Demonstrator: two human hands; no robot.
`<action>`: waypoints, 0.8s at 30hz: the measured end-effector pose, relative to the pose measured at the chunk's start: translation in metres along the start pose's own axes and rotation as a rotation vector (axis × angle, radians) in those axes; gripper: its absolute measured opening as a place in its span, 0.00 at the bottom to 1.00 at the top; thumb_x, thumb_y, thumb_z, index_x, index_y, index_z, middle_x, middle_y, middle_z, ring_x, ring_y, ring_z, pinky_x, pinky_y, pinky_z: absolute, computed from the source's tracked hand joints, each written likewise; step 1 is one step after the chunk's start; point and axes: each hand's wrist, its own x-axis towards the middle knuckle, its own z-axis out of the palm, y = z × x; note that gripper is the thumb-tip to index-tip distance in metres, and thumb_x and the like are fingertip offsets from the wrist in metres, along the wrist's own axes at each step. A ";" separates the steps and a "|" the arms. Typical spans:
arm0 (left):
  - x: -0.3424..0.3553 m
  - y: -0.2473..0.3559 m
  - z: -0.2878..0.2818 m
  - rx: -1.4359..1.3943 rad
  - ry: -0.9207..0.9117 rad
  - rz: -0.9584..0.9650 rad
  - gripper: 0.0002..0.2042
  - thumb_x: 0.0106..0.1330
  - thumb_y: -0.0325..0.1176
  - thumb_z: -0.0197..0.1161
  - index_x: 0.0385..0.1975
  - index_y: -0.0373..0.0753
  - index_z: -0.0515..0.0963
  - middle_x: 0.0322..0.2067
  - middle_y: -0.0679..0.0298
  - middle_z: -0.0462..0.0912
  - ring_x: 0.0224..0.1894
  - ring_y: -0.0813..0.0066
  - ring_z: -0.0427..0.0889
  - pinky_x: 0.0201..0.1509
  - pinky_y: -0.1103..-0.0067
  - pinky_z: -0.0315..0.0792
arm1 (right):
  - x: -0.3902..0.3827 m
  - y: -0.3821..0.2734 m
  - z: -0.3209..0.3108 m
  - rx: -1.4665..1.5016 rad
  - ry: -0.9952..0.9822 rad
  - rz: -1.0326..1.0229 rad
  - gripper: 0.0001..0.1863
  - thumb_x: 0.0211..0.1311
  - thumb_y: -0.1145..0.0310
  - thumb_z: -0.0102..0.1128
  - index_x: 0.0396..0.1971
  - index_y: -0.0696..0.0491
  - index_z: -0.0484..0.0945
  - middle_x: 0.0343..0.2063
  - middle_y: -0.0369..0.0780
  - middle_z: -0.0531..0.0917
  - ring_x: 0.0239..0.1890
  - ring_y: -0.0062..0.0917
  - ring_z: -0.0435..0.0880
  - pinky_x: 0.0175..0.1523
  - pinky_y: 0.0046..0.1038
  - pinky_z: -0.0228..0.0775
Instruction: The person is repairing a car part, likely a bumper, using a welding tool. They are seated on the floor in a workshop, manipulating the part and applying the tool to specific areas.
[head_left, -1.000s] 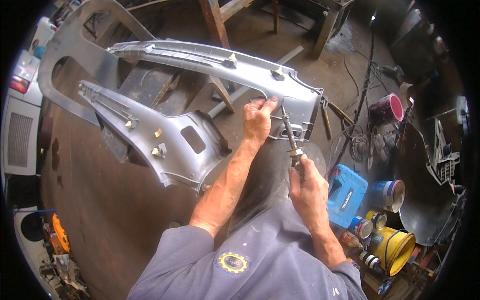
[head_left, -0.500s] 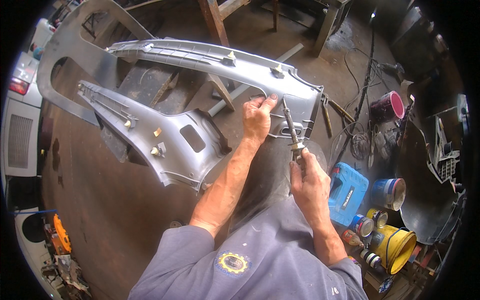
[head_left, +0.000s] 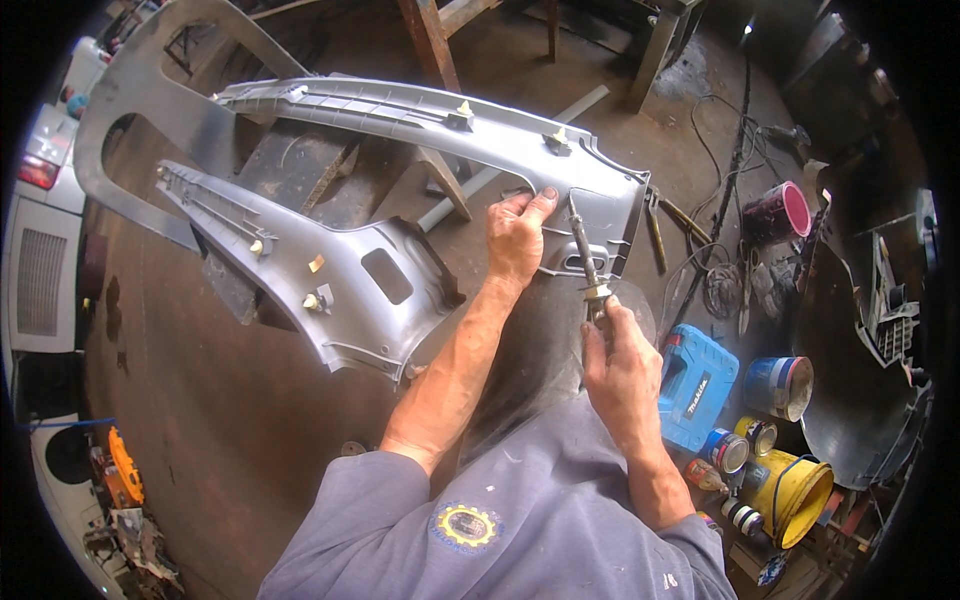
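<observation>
My left hand (head_left: 516, 240) pinches the edge of a long silver-grey plastic car trim panel (head_left: 505, 143), thumb on top and fingers curled beneath. In my right hand (head_left: 622, 362) is a soldering iron (head_left: 584, 245), gripped behind its collar. Its thin tip points away from me and meets the panel just right of my left thumb; whether it presses in, I cannot tell. An oval slot (head_left: 585, 262) lies in the panel beside the iron's shaft. A second grey trim panel (head_left: 335, 255), with a rectangular opening, rests to the left of my left forearm.
A blue tool case (head_left: 697, 388), several paint cans and a yellow bucket (head_left: 790, 497) stand at the right. Farther off are a pink-rimmed bucket (head_left: 776, 213) and loose cables. A large curved grey panel (head_left: 100, 150) lies at the far left, near a white vehicle (head_left: 40, 265).
Almost nothing differs. The iron and my right hand have shifted very slightly to the right, and the held panel's right end has moved a touch with them.
</observation>
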 end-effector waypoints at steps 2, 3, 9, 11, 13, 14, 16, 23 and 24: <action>0.000 0.001 -0.001 0.009 -0.006 0.008 0.16 0.64 0.36 0.63 0.17 0.31 0.79 0.13 0.74 0.69 0.20 0.85 0.61 0.24 0.78 0.54 | -0.005 0.003 0.002 0.005 -0.001 0.007 0.18 0.61 0.73 0.62 0.51 0.60 0.74 0.33 0.51 0.84 0.35 0.41 0.86 0.40 0.35 0.75; -0.001 0.002 -0.001 0.012 -0.009 0.008 0.16 0.64 0.36 0.63 0.17 0.31 0.79 0.13 0.75 0.69 0.20 0.85 0.61 0.24 0.78 0.54 | -0.006 0.005 0.003 0.008 -0.001 0.011 0.18 0.61 0.73 0.62 0.51 0.60 0.74 0.33 0.50 0.84 0.35 0.41 0.86 0.40 0.35 0.75; 0.000 -0.002 0.000 -0.027 0.000 0.001 0.16 0.64 0.36 0.64 0.17 0.31 0.78 0.13 0.75 0.68 0.20 0.85 0.61 0.24 0.78 0.54 | 0.002 0.004 0.002 0.059 0.046 -0.003 0.18 0.62 0.74 0.62 0.52 0.59 0.74 0.31 0.48 0.84 0.31 0.31 0.84 0.38 0.30 0.74; 0.001 -0.005 0.000 -0.042 -0.002 0.015 0.17 0.64 0.36 0.64 0.17 0.30 0.78 0.13 0.75 0.68 0.20 0.85 0.61 0.24 0.78 0.55 | -0.003 0.006 -0.005 0.096 0.110 -0.003 0.18 0.62 0.74 0.63 0.52 0.59 0.74 0.31 0.45 0.84 0.29 0.26 0.82 0.37 0.28 0.73; 0.002 -0.008 0.000 -0.059 0.000 0.044 0.17 0.64 0.36 0.64 0.17 0.29 0.78 0.12 0.74 0.68 0.20 0.85 0.61 0.24 0.77 0.55 | -0.003 0.016 -0.013 0.104 0.188 -0.028 0.18 0.63 0.74 0.64 0.52 0.59 0.74 0.29 0.40 0.83 0.28 0.18 0.78 0.37 0.24 0.72; 0.001 -0.008 -0.002 -0.024 -0.014 0.033 0.17 0.64 0.36 0.64 0.18 0.29 0.78 0.13 0.74 0.69 0.21 0.85 0.62 0.25 0.78 0.56 | 0.003 0.027 -0.019 0.091 0.215 0.003 0.18 0.62 0.74 0.64 0.52 0.59 0.74 0.32 0.44 0.84 0.32 0.27 0.82 0.39 0.28 0.74; 0.001 -0.002 -0.009 0.050 -0.051 0.011 0.16 0.64 0.37 0.64 0.21 0.28 0.79 0.15 0.72 0.72 0.22 0.84 0.64 0.27 0.78 0.59 | 0.024 0.060 -0.026 0.024 0.283 0.046 0.18 0.61 0.73 0.63 0.51 0.58 0.74 0.35 0.48 0.85 0.36 0.38 0.86 0.41 0.34 0.76; -0.003 0.015 -0.019 0.057 -0.105 -0.081 0.16 0.64 0.39 0.63 0.33 0.27 0.82 0.27 0.67 0.80 0.32 0.80 0.72 0.38 0.80 0.66 | 0.135 0.235 0.052 -0.311 0.207 0.303 0.21 0.54 0.60 0.58 0.46 0.56 0.75 0.37 0.51 0.83 0.40 0.46 0.84 0.46 0.44 0.76; -0.001 0.016 -0.019 0.050 -0.109 -0.088 0.17 0.64 0.39 0.63 0.35 0.26 0.81 0.30 0.66 0.81 0.34 0.79 0.72 0.41 0.80 0.66 | 0.146 0.259 0.077 -0.352 0.230 0.243 0.20 0.53 0.63 0.57 0.44 0.56 0.73 0.36 0.52 0.82 0.39 0.46 0.84 0.45 0.45 0.77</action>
